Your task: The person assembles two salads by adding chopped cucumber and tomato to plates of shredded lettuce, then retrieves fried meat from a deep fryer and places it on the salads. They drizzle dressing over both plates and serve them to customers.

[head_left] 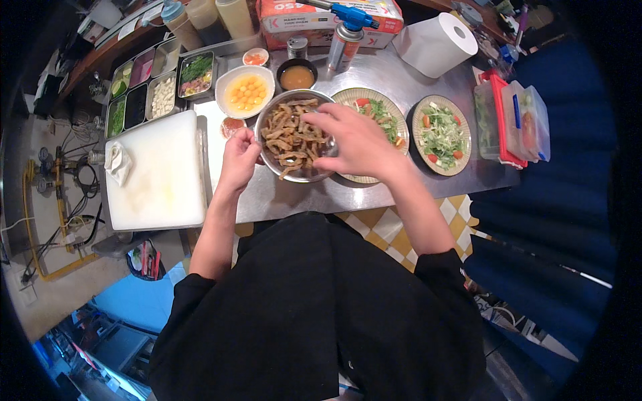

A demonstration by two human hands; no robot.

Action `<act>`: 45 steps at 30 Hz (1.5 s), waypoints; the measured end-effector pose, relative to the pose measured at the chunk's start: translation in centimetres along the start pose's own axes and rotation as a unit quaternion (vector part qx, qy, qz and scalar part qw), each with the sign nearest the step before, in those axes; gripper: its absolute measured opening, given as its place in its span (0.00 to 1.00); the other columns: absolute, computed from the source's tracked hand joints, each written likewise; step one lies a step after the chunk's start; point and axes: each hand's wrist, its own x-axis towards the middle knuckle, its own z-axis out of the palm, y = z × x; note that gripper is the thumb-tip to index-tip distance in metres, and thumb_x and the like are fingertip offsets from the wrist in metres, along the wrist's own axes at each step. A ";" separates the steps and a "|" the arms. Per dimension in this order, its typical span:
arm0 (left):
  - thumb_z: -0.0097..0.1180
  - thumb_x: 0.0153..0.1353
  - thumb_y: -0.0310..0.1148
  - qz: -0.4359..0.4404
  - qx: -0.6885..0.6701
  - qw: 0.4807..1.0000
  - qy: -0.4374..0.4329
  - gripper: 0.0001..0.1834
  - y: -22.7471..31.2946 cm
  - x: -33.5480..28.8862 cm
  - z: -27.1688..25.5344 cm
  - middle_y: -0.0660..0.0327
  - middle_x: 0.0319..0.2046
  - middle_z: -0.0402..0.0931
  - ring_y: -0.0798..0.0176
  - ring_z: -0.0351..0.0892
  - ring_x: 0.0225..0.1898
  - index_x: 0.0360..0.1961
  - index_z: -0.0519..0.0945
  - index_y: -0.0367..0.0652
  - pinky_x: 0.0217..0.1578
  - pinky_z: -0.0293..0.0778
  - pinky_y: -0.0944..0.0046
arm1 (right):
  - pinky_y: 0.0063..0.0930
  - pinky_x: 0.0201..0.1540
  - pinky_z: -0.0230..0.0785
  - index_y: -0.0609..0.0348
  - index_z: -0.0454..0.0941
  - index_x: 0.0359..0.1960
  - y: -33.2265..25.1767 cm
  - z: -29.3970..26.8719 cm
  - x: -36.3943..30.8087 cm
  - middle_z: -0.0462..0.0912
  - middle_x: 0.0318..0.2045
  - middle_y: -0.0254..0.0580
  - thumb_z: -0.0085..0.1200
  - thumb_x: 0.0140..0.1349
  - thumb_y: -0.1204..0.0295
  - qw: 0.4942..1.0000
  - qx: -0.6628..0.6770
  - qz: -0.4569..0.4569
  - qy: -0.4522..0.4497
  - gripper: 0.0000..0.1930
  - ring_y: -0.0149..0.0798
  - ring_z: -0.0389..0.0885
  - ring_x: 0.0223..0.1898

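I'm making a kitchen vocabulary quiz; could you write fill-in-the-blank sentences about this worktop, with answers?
The left hand touches the metal bowl on its ____ side.
A white cloth lies on the cutting ____.
The white bowl holds yellow egg ____.
The top of the gas torch is ____.
Answers: left; board; yolks; blue.

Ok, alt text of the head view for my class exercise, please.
A person's open right hand is over brown strips in a round silver metal bowl, left hand curled at its rim; rightward, two round ribbed beige plates hold green salad.
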 end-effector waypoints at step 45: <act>0.47 0.62 0.21 0.010 -0.098 0.991 0.091 0.07 -0.2 1.1 -5.7 0.71 0.21 0.67 0.78 0.63 0.20 0.30 0.67 0.46 0.23 0.63 0.75 | 0.40 0.51 0.70 0.54 0.82 0.42 10.6 1.3 -2.5 0.80 0.40 0.47 0.65 0.46 0.70 0.975 -0.044 0.139 -0.168 0.18 0.50 0.77 0.48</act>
